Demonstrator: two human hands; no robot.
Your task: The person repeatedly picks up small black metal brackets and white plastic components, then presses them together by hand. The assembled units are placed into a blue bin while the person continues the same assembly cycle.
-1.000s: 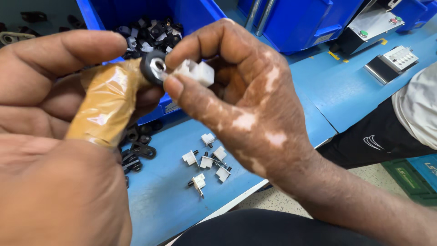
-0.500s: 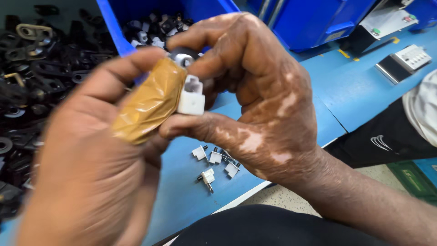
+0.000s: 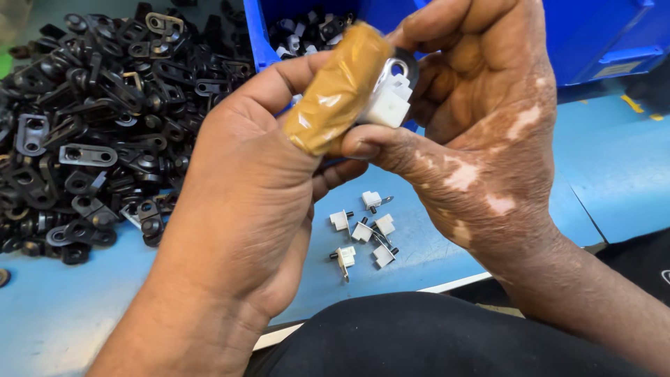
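Compared with a moment earlier, the left hand (image 3: 237, 209), thumb wrapped in tan tape, and right hand (image 3: 481, 132) have lifted slightly, both pinching the small white switch (image 3: 388, 103) against the black bracket (image 3: 407, 64), above loose switches (image 3: 363, 234), suggesting seating.

White switch (image 3: 388, 106), tan taped thumb (image 3: 340, 87), black brackets (image 3: 91, 132), blue bin (image 3: 600, 35).

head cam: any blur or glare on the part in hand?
Head view: the white part and its black ring, pinched between the left hand and right hand, look sharp; mild sheen on the taped thumb; even light, soft shadows; the black clips stay in focus.
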